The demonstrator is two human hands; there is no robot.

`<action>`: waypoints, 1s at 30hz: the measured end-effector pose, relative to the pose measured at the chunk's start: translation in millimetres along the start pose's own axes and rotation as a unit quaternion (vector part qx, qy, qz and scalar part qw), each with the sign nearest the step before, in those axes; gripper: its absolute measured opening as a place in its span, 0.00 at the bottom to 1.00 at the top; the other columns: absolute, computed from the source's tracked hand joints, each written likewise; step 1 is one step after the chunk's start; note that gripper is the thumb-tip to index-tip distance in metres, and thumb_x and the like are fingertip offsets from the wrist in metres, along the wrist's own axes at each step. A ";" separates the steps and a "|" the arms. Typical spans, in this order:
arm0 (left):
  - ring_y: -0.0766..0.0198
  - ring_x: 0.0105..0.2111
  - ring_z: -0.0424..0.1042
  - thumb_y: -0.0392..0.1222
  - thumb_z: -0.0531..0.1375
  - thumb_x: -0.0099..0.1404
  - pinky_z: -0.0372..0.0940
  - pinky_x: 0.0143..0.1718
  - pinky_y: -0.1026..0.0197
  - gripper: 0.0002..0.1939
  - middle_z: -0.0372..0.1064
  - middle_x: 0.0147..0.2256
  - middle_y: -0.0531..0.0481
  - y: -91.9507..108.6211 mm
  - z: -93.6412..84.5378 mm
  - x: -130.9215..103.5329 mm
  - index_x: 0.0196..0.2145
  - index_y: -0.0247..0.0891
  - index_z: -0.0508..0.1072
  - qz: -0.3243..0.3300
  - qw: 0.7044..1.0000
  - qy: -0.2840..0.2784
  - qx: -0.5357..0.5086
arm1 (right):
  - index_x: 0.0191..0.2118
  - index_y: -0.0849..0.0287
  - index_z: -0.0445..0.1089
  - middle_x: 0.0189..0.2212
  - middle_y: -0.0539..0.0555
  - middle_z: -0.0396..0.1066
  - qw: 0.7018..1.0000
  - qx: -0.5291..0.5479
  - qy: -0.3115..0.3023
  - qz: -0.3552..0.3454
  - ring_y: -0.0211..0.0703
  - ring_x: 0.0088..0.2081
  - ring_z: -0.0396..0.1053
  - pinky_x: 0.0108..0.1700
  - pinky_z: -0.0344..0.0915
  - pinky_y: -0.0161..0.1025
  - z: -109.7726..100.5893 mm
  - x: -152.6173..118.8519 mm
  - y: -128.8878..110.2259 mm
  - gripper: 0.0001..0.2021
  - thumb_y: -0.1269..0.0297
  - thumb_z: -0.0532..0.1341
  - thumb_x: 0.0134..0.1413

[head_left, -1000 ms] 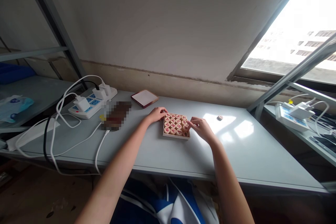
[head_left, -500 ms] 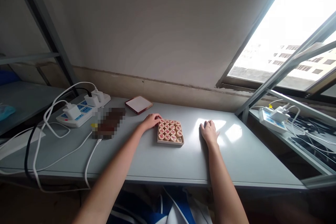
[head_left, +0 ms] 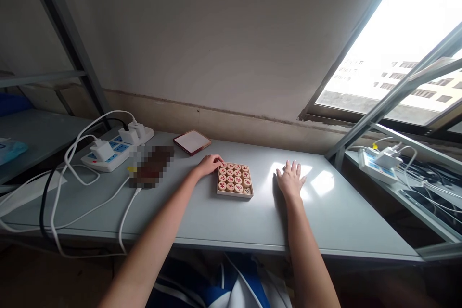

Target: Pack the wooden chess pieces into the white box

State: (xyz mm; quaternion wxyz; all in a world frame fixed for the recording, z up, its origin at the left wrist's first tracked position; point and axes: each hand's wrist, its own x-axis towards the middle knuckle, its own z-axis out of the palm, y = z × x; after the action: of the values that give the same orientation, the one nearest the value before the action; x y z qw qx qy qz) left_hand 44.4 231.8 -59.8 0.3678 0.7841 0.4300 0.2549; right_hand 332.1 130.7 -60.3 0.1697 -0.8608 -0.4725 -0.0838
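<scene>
A shallow, pale box (head_left: 234, 195) of Chinese chess pieces lies on the grey desk. Its round wooden pieces (head_left: 231, 179) sit in rows with red characters facing up; the one in the near right corner sits lower and bears a dark mark. My left hand (head_left: 208, 165) has its fingers bent at the box's far left corner, touching it. To the right of the box, apart from it, my right hand (head_left: 290, 182) is open, fingers spread over the desk in the bright patch of light, holding nothing.
A dark red box lid (head_left: 192, 142), its white inside up, lies near the wall. Left of my arm are a pixelated dark object (head_left: 149, 167), a power strip (head_left: 111, 154) with plugs and looping white cables (head_left: 126, 214). A metal frame (head_left: 355, 134) stands right, by the window.
My right hand has opened from loosely curled fingers to spread ones, staying in about the same spot. My left hand and the box have kept their places; the view has shifted slightly.
</scene>
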 end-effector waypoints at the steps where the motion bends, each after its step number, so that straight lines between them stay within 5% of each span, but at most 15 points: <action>1: 0.64 0.29 0.67 0.41 0.52 0.57 0.60 0.29 0.66 0.12 0.71 0.31 0.48 0.4 -0.1 -0.2 0.34 0.36 0.73 0.000 1.000 -0.001 -0.001 | 0.61 0.65 0.50 0.61 0.66 0.45 0.999 0.001 -0.036 0.003 0.56 0.62 0.41 0.55 0.46 0.60 3.0 1.8 2.5 0.26 0.60 0.44 0.58; 5: 0.64 0.28 0.67 0.41 0.52 0.57 0.59 0.27 0.66 0.12 0.71 0.30 0.48 3.4 -1.7 -1.5 0.34 0.35 0.73 -0.002 1.000 -0.003 -0.001 | 0.55 0.62 0.60 0.56 0.63 0.55 0.995 0.000 -0.083 -0.064 0.54 0.55 0.56 0.52 0.55 0.49 5.0 3.5 6.6 0.21 0.63 0.46 0.58; 13: 0.65 0.24 0.65 0.41 0.51 0.56 0.57 0.22 0.67 0.13 0.68 0.26 0.50 3.9 -1.7 -2.2 0.35 0.35 0.72 -0.006 1.000 -0.012 -0.010 | 0.42 0.50 0.72 0.37 0.55 0.67 0.951 0.100 -0.106 -0.274 0.40 0.33 0.66 0.38 0.61 0.37 -13.5 -13.0 -17.8 0.14 0.64 0.50 0.58; 23: 0.64 0.28 0.67 0.40 0.51 0.56 0.60 0.28 0.65 0.13 0.70 0.29 0.49 3.4 -2.3 -0.7 0.35 0.34 0.73 0.004 1.000 -0.003 0.010 | 0.37 0.55 0.73 0.34 0.54 0.67 0.901 0.265 -0.199 -0.280 0.38 0.30 0.66 0.35 0.66 0.38 -8.9 -12.0 -18.6 0.11 0.58 0.61 0.48; 27: 0.65 0.27 0.66 0.41 0.52 0.56 0.59 0.26 0.66 0.13 0.70 0.30 0.49 1.1 -1.5 0.3 0.35 0.34 0.72 0.005 1.000 -0.007 0.007 | 0.38 0.55 0.73 0.35 0.54 0.69 0.888 0.315 -0.194 -0.273 0.40 0.33 0.66 0.37 0.65 0.40 -24.5 -16.0 -26.6 0.13 0.54 0.60 0.49; 30: 0.65 0.28 0.66 0.41 0.52 0.56 0.59 0.27 0.66 0.13 0.71 0.31 0.48 1.0 -1.5 0.2 0.35 0.35 0.72 0.006 1.000 -0.007 0.006 | 0.41 0.54 0.72 0.37 0.54 0.69 0.857 0.345 -0.249 -0.290 0.42 0.36 0.66 0.40 0.63 0.41 -40.9 -21.0 -34.4 0.16 0.52 0.60 0.49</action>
State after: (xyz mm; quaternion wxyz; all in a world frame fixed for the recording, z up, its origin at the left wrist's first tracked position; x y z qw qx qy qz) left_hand 43.9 232.1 -58.1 0.3646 0.7904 0.4246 0.2492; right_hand 292.5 116.1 -21.4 0.3003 -0.5634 -0.7257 0.2565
